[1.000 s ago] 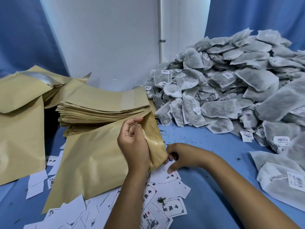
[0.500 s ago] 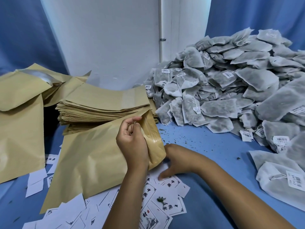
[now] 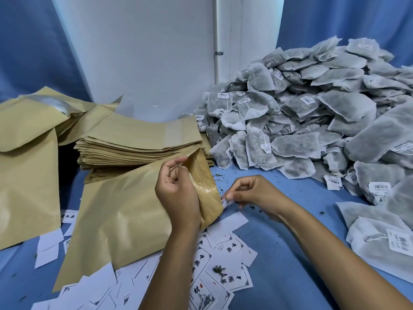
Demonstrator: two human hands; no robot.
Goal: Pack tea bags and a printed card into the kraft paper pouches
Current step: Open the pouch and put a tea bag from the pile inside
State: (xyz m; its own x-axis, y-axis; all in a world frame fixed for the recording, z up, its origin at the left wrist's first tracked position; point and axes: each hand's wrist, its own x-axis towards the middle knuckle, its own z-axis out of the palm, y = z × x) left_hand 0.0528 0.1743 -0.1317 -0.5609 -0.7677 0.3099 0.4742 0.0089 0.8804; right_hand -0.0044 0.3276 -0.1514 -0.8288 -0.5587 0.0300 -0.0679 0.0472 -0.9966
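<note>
A large kraft paper pouch (image 3: 116,222) lies tilted on the blue table, its mouth to the right. My left hand (image 3: 176,189) grips the upper lip of that mouth and holds it open. Just right of the opening, my right hand (image 3: 252,193) pinches a small white printed card (image 3: 226,201) at the pouch's edge. More printed cards (image 3: 221,271) lie scattered on the table under my forearms. A big heap of grey tea bags (image 3: 312,121) with barcode tags fills the right side.
A flat stack of kraft pouches (image 3: 138,144) sits behind the open one. Filled or puffed pouches (image 3: 26,180) stand at the far left. Loose tea bags (image 3: 380,247) lie at the right edge. Tea crumbs dot the blue table (image 3: 279,253). A white wall stands behind.
My right hand has lifted off the scattered cards with one card pinched and risen to the pouch mouth. My left hand has kept its hold on the pouch lip.
</note>
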